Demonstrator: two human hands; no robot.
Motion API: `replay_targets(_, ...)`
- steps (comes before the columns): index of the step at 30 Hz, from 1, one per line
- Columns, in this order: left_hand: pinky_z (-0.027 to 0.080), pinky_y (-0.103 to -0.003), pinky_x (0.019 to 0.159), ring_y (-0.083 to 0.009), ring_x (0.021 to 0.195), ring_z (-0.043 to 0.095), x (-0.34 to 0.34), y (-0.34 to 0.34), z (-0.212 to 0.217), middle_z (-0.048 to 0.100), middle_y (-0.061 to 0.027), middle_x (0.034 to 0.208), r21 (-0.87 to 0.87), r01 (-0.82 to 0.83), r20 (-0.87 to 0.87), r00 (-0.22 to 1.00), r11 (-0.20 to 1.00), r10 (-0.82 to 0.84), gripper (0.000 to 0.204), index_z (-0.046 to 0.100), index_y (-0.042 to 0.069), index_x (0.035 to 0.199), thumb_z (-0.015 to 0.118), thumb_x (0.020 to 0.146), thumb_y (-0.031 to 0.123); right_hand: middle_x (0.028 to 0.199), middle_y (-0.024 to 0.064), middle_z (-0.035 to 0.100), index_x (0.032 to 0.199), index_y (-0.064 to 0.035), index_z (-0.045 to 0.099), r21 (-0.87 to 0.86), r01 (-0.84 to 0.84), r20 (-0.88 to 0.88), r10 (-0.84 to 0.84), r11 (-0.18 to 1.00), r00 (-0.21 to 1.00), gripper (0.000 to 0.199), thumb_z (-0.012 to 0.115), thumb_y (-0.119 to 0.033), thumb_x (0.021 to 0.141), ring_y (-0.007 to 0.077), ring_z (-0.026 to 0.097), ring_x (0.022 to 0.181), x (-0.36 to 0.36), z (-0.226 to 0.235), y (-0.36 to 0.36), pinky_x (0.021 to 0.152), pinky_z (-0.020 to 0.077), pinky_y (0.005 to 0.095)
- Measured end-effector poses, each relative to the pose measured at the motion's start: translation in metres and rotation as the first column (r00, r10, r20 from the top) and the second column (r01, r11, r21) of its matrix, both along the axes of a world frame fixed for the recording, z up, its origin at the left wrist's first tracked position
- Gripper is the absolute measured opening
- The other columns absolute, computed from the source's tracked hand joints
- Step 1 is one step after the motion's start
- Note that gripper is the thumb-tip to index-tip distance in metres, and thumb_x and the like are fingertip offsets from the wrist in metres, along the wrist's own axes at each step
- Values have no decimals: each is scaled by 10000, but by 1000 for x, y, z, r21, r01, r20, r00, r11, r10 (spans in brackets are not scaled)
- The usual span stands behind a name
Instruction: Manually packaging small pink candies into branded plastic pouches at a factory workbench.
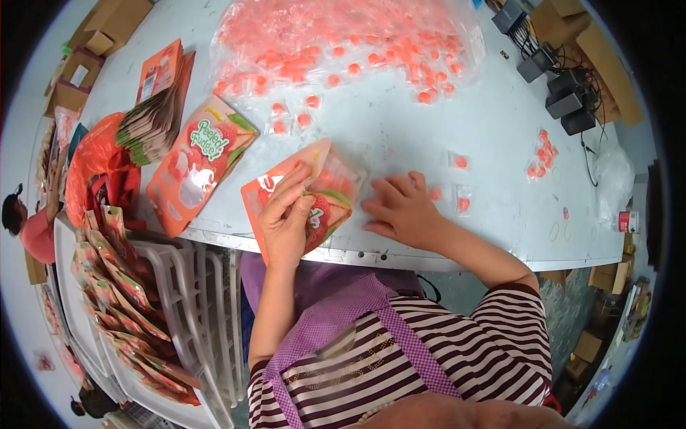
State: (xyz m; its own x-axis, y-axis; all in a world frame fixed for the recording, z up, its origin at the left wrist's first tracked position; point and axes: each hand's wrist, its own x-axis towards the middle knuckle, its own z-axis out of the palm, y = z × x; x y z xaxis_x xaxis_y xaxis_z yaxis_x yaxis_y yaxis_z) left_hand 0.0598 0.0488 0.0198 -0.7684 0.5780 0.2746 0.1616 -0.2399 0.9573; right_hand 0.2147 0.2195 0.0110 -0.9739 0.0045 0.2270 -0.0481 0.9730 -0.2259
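A pale work table [429, 136] fills the upper view, with a big heap of small clear packets of orange-pink sweets [343, 43] spread across its far side. At its left a white plastic rack [193, 300] holds a row of filled pouches [121, 307], and a flat orange pouch [196, 164] lies beside a fanned stack of empty pouches [153, 114].

The left hand [286, 218] comes up from the lower edge, forearm near vertical, fingers curled round the mouth of an orange stand-up pouch [311, 196] at the table's near edge, thumb and fingers pinching its opening.

The right hand [400, 207] lies palm down on the table just beside that pouch, fingers spread and flat, gripping nothing that can be seen; single sweet packets [461, 182] lie near its fingertips.
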Motion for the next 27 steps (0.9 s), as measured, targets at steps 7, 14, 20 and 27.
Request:
replay_targets(7,360,-384,1017,-293,1210,472,2,6,1,578,-154,1196,-85,64,-171,982,994,-78,220,647,30,1009,608,803,-35,940,23,517,919,-108,552,-223,-9,-162,-28,975,986,159,621,-187,800,168,477,831,-2,-9,19,679,396,292)
replay_targets(14,374,-364,1004,-262,1203,475,14,14,5,603,-117,1161,-65,86,-77,993,994,-91,248,664,30,1014,639,776,-38,996,15,508,937,-56,541,-991,-124,-135,-421,55,897,143,438,-156,942,65,460,829,-40,42,5,702,409,242)
replay_targets(20,378,-329,992,-235,1188,483,27,24,11,586,-139,1179,-38,38,170,985,999,-31,198,651,3,1028,589,840,-7,1000,67,507,986,-27,548,-747,-166,-432,-280,644,857,149,441,-109,922,128,488,896,-50,28,-1,782,403,250)
replay_targets(27,393,-310,976,-222,1155,505,30,22,12,576,-140,1193,-65,39,271,962,997,-20,207,641,1,1046,574,850,-12,1000,95,522,919,-8,597,-642,-165,-503,-249,748,828,115,523,-71,859,202,495,890,-42,31,-3,829,400,310)
